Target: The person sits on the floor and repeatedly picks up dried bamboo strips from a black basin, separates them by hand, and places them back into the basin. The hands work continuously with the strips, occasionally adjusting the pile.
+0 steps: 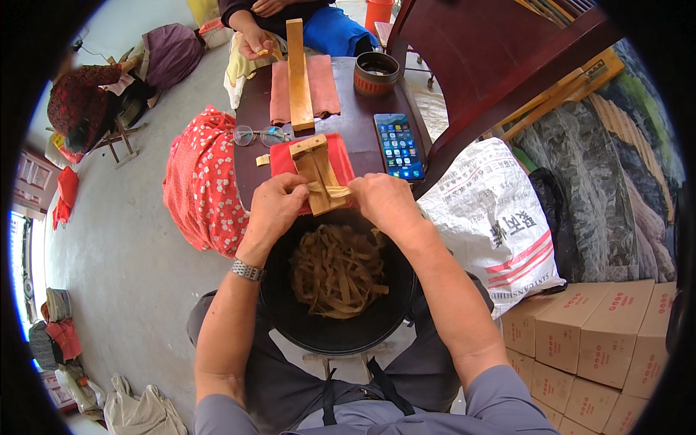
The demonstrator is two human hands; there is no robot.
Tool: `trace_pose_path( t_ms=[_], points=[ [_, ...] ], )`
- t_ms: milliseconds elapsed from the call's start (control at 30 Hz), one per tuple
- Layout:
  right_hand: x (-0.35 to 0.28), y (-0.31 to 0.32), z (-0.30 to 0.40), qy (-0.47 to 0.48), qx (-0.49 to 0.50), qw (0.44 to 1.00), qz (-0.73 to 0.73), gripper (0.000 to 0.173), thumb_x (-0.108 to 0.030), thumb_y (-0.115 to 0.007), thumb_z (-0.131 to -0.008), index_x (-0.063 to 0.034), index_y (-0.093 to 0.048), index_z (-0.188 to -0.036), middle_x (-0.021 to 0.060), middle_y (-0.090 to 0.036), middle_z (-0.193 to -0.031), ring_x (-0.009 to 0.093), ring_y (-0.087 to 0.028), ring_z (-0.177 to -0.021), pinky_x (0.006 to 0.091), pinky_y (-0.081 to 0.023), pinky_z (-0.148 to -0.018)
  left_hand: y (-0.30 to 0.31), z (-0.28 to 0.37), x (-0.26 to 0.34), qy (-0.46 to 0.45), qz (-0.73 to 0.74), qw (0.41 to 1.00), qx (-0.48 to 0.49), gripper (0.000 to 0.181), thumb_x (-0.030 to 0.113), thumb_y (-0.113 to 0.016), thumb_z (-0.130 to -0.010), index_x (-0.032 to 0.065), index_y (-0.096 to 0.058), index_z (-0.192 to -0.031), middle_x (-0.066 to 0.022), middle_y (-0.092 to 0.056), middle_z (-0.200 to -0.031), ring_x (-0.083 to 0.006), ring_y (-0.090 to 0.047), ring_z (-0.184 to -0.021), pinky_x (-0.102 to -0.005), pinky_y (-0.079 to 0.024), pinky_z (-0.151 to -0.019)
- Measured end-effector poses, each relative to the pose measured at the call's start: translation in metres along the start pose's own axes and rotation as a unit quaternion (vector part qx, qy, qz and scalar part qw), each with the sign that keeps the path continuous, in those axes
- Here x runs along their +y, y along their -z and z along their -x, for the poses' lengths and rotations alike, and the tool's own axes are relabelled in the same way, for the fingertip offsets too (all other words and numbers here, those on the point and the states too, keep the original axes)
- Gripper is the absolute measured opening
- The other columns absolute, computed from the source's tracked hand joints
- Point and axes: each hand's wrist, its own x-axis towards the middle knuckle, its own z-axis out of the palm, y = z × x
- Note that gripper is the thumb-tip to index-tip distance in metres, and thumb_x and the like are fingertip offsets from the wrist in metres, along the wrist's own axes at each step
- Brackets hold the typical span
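Note:
My left hand point(280, 202) and my right hand point(382, 204) pinch the two sides of a pale, flat strip point(338, 191), which lies across a small wooden block tool point(317, 168) with a groove along it. The block rests on a folded red cloth point(341, 149) at the near end of a dark wooden surface. Below my hands a round black basin point(337, 343) between my legs holds a tangled heap of brown, flat strips point(338, 272). A short pale piece point(262, 160) lies left of the cloth. What the fingertips cover is hidden.
Beyond are eyeglasses point(261, 136), a smartphone point(398, 147), a cup point(376, 73) and a longer wooden tool point(300, 81) on pink cloth. A person's hand point(255, 43) is behind it. Spotted red fabric point(209, 185) lies left; a white woven sack point(489, 217) and cardboard boxes point(576, 326) stand right.

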Motion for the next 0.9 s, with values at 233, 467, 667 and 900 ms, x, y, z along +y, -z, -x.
trace_pose_path(
  t_ms=[233, 467, 667, 900],
  points=[
    [-0.003, 0.018, 0.008, 0.010, 0.061, 0.990, -0.128, 0.011, -0.010, -0.066, -0.090, -0.0068, -0.073, -0.097, 0.0117, -0.072, -0.092, 0.030, -0.071, -0.092, 0.0430, -0.057, -0.079, 0.011, 0.028, 0.017, 0.027, 0.066, 0.996, -0.044, 0.038, 0.033, -0.064, -0.103, -0.0029, -0.073, -0.105, -0.0085, -0.074, -0.087, -0.0142, -0.068, -0.084, -0.0306, -0.054, -0.079],
    [-0.029, 0.042, 0.020, 0.163, 0.202, 0.929, -0.264, 0.021, -0.005, -0.072, -0.086, -0.0101, -0.076, -0.106, 0.0069, -0.073, -0.094, 0.026, -0.070, -0.090, 0.0375, -0.057, -0.080, 0.016, 0.047, 0.030, 0.155, 0.384, 0.894, -0.170, 0.059, 0.054, -0.046, -0.108, 0.0011, -0.072, -0.098, -0.0085, -0.072, -0.086, -0.0199, -0.069, -0.077, -0.0308, -0.056, -0.076],
    [-0.074, 0.049, 0.035, 0.265, 0.211, 0.893, -0.296, 0.022, -0.008, -0.070, -0.082, -0.0123, -0.075, -0.103, 0.0019, -0.071, -0.096, 0.023, -0.068, -0.097, 0.0390, -0.054, -0.088, -0.020, 0.075, 0.027, 0.181, 0.575, 0.770, -0.209, 0.041, 0.036, -0.044, -0.112, 0.0017, -0.058, -0.129, -0.0099, -0.069, -0.106, -0.0198, -0.069, -0.097, -0.0322, -0.058, -0.087],
    [-0.070, 0.062, 0.041, 0.256, 0.237, 0.873, -0.342, 0.025, -0.010, -0.073, -0.081, -0.0151, -0.076, -0.105, 0.0001, -0.070, -0.096, 0.022, -0.067, -0.097, 0.0390, -0.053, -0.091, 0.006, 0.061, 0.070, 0.147, 0.586, 0.761, -0.237, 0.042, 0.032, -0.053, -0.108, -0.0041, -0.060, -0.129, -0.0110, -0.069, -0.116, -0.0141, -0.070, -0.100, -0.0292, -0.058, -0.089]
  ],
)
